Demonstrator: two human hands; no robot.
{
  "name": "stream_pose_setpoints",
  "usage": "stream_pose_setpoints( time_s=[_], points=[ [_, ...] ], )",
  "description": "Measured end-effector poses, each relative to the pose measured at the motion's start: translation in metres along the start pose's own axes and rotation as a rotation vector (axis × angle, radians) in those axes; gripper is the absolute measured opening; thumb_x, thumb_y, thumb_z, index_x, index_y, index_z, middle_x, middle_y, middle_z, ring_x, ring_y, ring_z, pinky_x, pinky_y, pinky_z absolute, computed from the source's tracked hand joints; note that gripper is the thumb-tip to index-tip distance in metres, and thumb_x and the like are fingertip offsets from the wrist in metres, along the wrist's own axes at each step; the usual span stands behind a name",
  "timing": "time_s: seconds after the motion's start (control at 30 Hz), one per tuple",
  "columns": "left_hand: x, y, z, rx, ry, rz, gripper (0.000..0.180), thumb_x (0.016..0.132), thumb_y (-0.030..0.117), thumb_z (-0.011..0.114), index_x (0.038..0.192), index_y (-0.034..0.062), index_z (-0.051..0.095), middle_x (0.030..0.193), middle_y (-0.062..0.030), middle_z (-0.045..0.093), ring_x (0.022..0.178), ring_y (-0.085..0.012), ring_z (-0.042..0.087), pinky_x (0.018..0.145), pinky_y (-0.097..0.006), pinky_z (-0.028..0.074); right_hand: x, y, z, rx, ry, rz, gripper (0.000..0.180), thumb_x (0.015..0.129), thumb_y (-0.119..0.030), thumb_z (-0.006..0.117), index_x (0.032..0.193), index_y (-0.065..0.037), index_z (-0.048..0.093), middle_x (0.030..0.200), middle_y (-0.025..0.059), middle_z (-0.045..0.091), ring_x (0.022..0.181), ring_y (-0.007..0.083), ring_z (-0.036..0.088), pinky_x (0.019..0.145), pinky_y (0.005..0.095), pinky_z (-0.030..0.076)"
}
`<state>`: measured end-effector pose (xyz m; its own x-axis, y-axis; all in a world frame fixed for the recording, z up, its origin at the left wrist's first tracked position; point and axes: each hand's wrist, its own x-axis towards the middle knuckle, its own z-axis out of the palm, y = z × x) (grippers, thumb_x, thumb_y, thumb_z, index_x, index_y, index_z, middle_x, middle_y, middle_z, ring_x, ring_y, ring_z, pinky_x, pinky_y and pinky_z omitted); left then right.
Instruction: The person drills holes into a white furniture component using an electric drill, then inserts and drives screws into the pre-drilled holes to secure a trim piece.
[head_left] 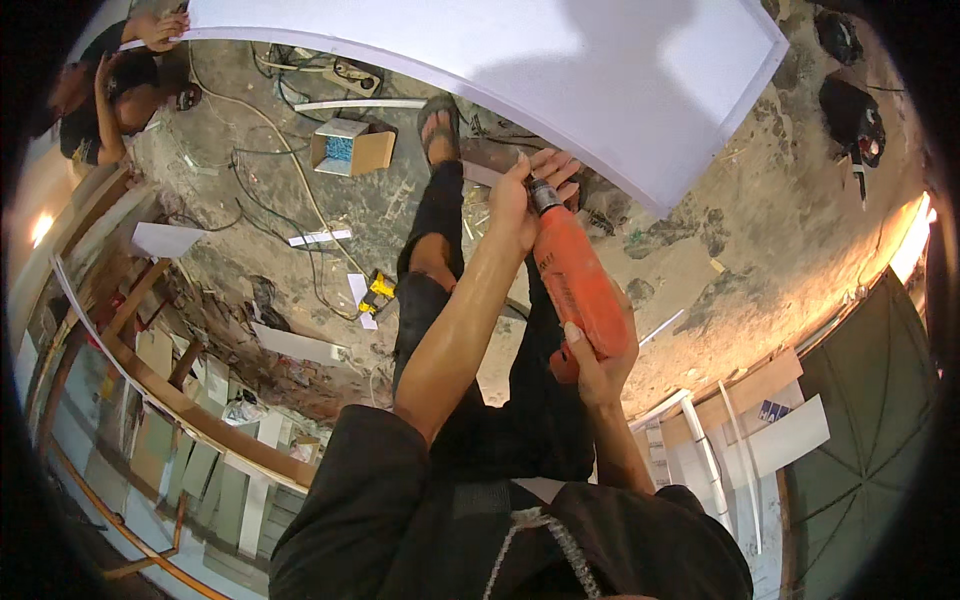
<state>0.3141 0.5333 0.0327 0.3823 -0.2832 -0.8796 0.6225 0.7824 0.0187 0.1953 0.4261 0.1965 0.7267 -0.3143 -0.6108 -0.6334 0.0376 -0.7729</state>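
Smooth orange drill [578, 285], right hand [598, 362]

A black short-sleeved top [370, 500] is worn — forearms left bare. Black trousers [535, 400] are seen below, a pale drawstring cord [545, 540] at the waist, a dark sandal [440, 125] on the foot.

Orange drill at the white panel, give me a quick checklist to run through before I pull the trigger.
1. Right hand grips the orange drill body: ok.
2. Left hand steadies the chuck end: ok for aim, not ok once spinning.
3. Bit tip placement on the white panel edge: cannot tell, hidden by fingers.
4. Other person's hand holds the panel's far corner: ok.
5. Sandalled foot away from the drilling spot: ok.
6. Loose cables on the floor: not ok.
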Motion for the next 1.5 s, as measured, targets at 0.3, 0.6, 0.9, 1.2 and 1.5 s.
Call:
stream_pose_setpoints(
  time_s=[0.3, 0.6, 0.9, 1.2, 1.5],
  points=[
    [0.049, 0.039, 0.018, 0.221, 0.191, -0.05, 0.039, 0.104, 0.027, 0.039, 0.131, 0.0023, 0.053, 0.126, -0.0097, 0.055, 0.123, -0.0211, 0.05, 0.091, -0.047, 0.053, 0.052, -0.03, 0.059, -0.085, 0.137, 0.153, 0.064, 0.08, -0.015, 0.073, 0.133, 0.007, 0.045, 0.126, 0.0174, 0.052, 0.118, 0.0259, 0.052, 0.101, 0.0375, 0.041],
    [0.053, 0.047, 0.019, 0.173, 0.185, -0.156, 0.042, 0.106, 0.028, 0.034, 0.133, -0.0011, 0.048, 0.134, -0.0088, 0.05, 0.13, -0.0219, 0.041, 0.097, -0.056, 0.051, 0.059, -0.049, 0.073, -0.167, 0.152, 0.246, 0.067, 0.076, -0.011, 0.074, 0.134, 0.006, 0.045, 0.124, 0.0166, 0.051, 0.117, 0.0273, 0.052, 0.102, 0.039, 0.04],
    [0.064, 0.039, 0.003, 0.106, 0.181, -0.158, 0.044, 0.106, 0.029, 0.033, 0.129, -0.0026, 0.053, 0.127, -0.014, 0.053, 0.125, -0.0258, 0.045, 0.097, -0.057, 0.05, 0.067, -0.045, 0.068, -0.24, 0.102, 0.24, 0.068, 0.074, -0.008, 0.074, 0.134, 0.006, 0.046, 0.123, 0.0165, 0.051, 0.116, 0.0263, 0.052, 0.101, 0.0381, 0.041],
    [0.068, 0.043, 0.002, 0.152, 0.172, -0.22, 0.047, 0.106, 0.032, 0.03, 0.131, 0.0, 0.053, 0.127, -0.0147, 0.053, 0.12, -0.0306, 0.05, 0.1, -0.053, 0.049, 0.072, -0.048, 0.071, -0.259, 0.112, 0.218, 0.068, 0.074, -0.011, 0.076, 0.133, 0.005, 0.047, 0.123, 0.0176, 0.051, 0.115, 0.0287, 0.052, 0.1, 0.0397, 0.041],
    [0.068, 0.043, -0.001, 0.05, 0.161, -0.217, 0.042, 0.105, 0.032, 0.038, 0.125, 0.0025, 0.059, 0.123, -0.0062, 0.054, 0.121, -0.0206, 0.048, 0.09, -0.053, 0.053, 0.085, -0.064, 0.078, -0.397, 0.048, 0.14, 0.063, 0.076, -0.012, 0.075, 0.131, 0.005, 0.047, 0.121, 0.0167, 0.052, 0.113, 0.0272, 0.052, 0.099, 0.0391, 0.041]
  ],
)
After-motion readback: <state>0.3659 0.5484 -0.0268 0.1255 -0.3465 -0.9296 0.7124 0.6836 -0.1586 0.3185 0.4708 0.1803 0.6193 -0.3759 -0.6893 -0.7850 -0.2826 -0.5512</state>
